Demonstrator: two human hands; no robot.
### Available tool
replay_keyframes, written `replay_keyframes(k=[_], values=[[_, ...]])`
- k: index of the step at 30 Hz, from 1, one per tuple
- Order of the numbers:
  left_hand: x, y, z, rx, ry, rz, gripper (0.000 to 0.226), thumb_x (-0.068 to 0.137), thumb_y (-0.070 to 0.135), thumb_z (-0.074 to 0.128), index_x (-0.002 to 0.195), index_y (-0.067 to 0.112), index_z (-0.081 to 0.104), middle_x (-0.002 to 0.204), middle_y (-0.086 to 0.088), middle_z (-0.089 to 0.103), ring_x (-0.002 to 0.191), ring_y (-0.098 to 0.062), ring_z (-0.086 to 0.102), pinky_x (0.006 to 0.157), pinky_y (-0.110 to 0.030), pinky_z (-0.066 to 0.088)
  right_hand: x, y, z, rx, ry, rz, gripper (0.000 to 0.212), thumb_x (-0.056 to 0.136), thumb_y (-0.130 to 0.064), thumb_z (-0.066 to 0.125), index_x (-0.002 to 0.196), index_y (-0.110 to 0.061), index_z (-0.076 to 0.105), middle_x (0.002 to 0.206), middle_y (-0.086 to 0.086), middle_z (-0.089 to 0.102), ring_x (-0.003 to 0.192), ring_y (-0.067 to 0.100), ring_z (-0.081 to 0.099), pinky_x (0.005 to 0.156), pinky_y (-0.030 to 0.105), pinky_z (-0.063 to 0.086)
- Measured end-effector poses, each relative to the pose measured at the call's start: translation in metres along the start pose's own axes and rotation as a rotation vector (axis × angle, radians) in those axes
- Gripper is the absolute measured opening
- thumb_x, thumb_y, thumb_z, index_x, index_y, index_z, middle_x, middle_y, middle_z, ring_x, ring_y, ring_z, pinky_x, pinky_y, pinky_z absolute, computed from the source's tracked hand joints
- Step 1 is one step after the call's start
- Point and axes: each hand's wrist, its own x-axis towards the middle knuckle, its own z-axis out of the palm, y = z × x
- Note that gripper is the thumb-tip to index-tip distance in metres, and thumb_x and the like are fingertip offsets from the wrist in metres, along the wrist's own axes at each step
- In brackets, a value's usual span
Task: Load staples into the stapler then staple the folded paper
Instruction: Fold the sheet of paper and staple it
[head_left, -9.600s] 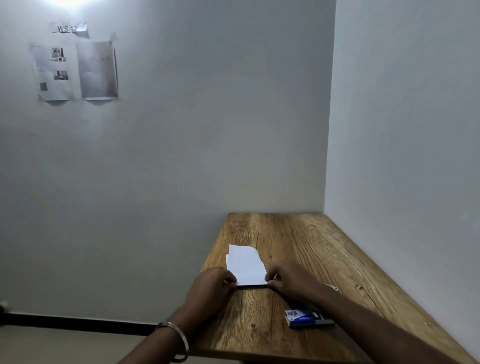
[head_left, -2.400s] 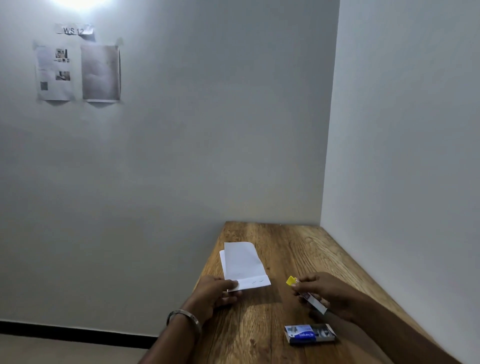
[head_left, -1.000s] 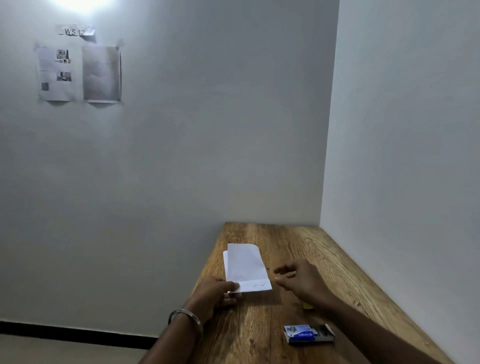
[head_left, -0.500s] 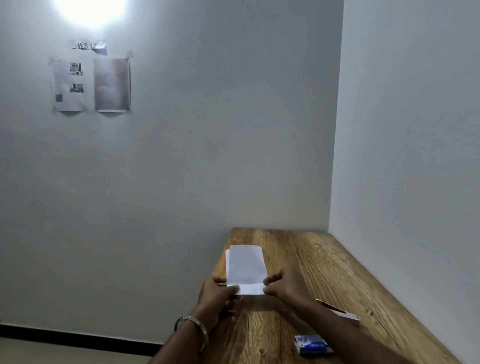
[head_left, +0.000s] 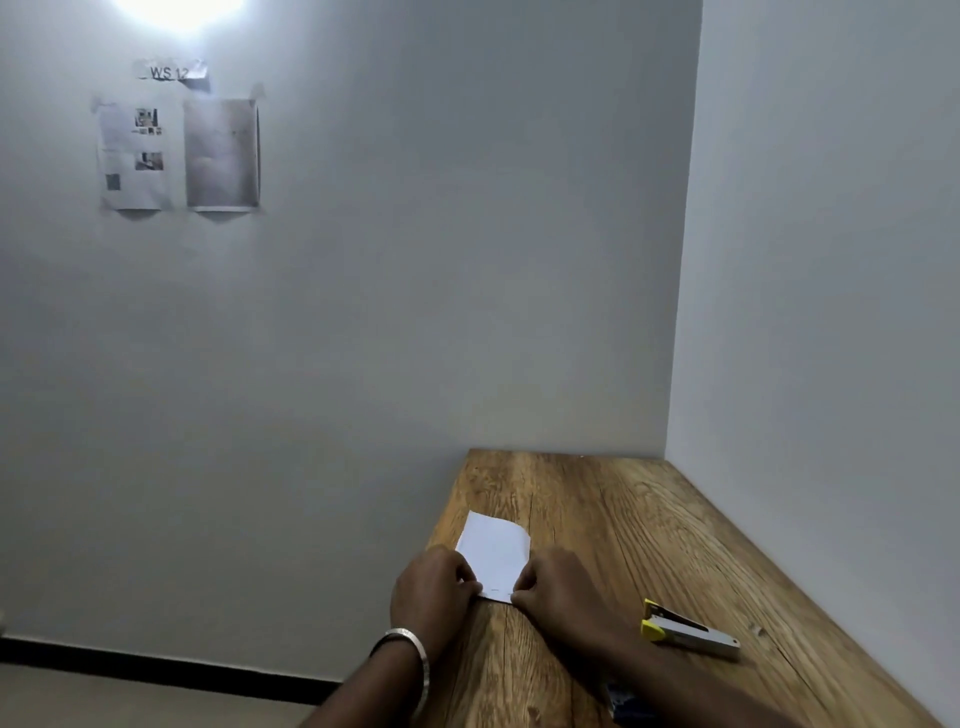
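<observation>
Hands, L (head_left: 434, 584) & R (head_left: 553, 587), pinch folded paper's (head_left: 493, 553) near edge on desk (head_left: 623, 519); stapler (head_left: 688, 630) idle at 4 o'clock; best press corners flat, edges aligned.

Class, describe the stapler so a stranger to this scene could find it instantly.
Start at the wooden table in the corner. To the right of the right hand lies a small silver metal stapler, untouched; its yellow tips set it apart from the white folded paper.

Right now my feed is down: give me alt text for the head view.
Both hands, left hand and right hand, pinch the near edge of the folded paper on the wooden table. The yellow-tipped stapler lies untouched to their right.
</observation>
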Motion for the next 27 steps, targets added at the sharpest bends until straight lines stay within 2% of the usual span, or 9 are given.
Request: replay_keyframes(k=[2, 4, 7, 11, 13, 17, 19, 24, 27], values=[[-0.002, -0.003, 0.0, 0.093, 0.005, 0.052, 0.016, 0.089, 0.039, 0.064, 0.097, 0.029, 0.074, 0.104, 0.012, 0.071, 0.097, -0.009, 0.064, 0.081, -0.025, 0.051, 0.0, 0.002, 0.003, -0.053, 0.01, -0.058, 0.018, 0.09, -0.024, 0.069, 0.099, -0.013, 0.078, 0.095, -0.001, 0.076, 0.081, 0.006, 0.068, 0.065, 0.008, 0.043], [-0.002, -0.008, 0.001, 0.16, -0.011, 0.106, 0.021, 0.094, 0.034, 0.056, 0.103, 0.028, 0.073, 0.108, 0.01, 0.071, 0.099, -0.011, 0.065, 0.083, -0.027, 0.052, 0.0, 0.004, 0.003, -0.125, 0.001, -0.115, 0.021, 0.092, -0.027, 0.064, 0.101, -0.014, 0.078, 0.097, -0.001, 0.075, 0.084, 0.008, 0.067, 0.073, 0.015, 0.049], [-0.004, -0.013, 0.004, 0.243, -0.079, 0.175, 0.03, 0.097, 0.024, 0.044, 0.106, 0.024, 0.072, 0.109, 0.005, 0.071, 0.098, -0.017, 0.065, 0.084, -0.032, 0.053, -0.003, 0.01, 0.002, -0.272, -0.044, -0.203, 0.027, 0.094, -0.029, 0.053, 0.089, -0.014, 0.075, 0.085, 0.003, 0.07, 0.074, 0.014, 0.062, 0.068, 0.031, 0.052], [0.001, -0.015, 0.008, 0.339, -0.155, 0.24, 0.033, 0.098, 0.019, 0.036, 0.104, 0.02, 0.069, 0.107, -0.002, 0.07, 0.094, -0.021, 0.065, 0.08, -0.034, 0.053, 0.001, 0.019, 0.001, -0.406, -0.092, -0.266, 0.031, 0.093, -0.032, 0.042, 0.079, -0.014, 0.062, 0.078, 0.005, 0.065, 0.064, 0.016, 0.052, 0.058, 0.032, 0.036], [0.008, -0.014, 0.01, 0.336, -0.178, 0.243, 0.034, 0.1, 0.021, 0.034, 0.106, 0.019, 0.067, 0.107, -0.003, 0.07, 0.094, -0.022, 0.065, 0.084, -0.034, 0.05, 0.009, 0.021, 0.001, -0.42, -0.121, -0.265, 0.03, 0.092, -0.033, 0.039, 0.078, -0.015, 0.06, 0.079, 0.008, 0.066, 0.068, 0.021, 0.056, 0.058, 0.031, 0.031], [0.029, -0.008, 0.016, 0.326, -0.27, 0.212, 0.037, 0.102, 0.027, 0.03, 0.118, 0.019, 0.062, 0.113, -0.004, 0.068, 0.104, -0.024, 0.063, 0.111, -0.045, 0.036, 0.032, 0.026, 0.005, -0.368, -0.191, -0.176, 0.029, 0.093, -0.035, 0.039, 0.084, -0.017, 0.06, 0.079, 0.002, 0.061, 0.071, 0.017, 0.058, 0.061, 0.032, 0.039], [0.045, -0.008, 0.023, 0.321, -0.316, 0.19, 0.04, 0.103, 0.031, 0.028, 0.124, 0.019, 0.06, 0.119, -0.004, 0.066, 0.112, -0.024, 0.06, 0.117, -0.051, 0.027, 0.048, 0.031, 0.008, -0.35, -0.23, -0.132, 0.03, 0.095, -0.035, 0.038, 0.092, -0.016, 0.062, 0.084, 0.001, 0.061, 0.075, 0.016, 0.058, 0.066, 0.031, 0.044], [0.093, -0.01, 0.044, 0.323, -0.361, 0.127, 0.046, 0.102, 0.036, 0.026, 0.13, 0.02, 0.058, 0.128, -0.004, 0.064, 0.12, -0.024, 0.056, 0.118, -0.058, 0.018, 0.096, 0.045, 0.016, -0.343, -0.315, -0.05, 0.035, 0.098, -0.035, 0.038, 0.104, -0.01, 0.063, 0.092, 0.005, 0.062, 0.079, 0.017, 0.059, 0.072, 0.033, 0.048], [0.125, -0.011, 0.059, 0.325, -0.377, 0.096, 0.044, 0.101, 0.038, 0.026, 0.117, 0.018, 0.062, 0.124, -0.004, 0.065, 0.12, -0.026, 0.055, 0.116, -0.062, 0.017, 0.128, 0.053, 0.023, -0.34, -0.366, 0.004, 0.041, 0.1, -0.034, 0.037, 0.121, -0.009, 0.061, 0.118, 0.007, 0.066, 0.098, 0.02, 0.064, 0.088, 0.037, 0.053]])
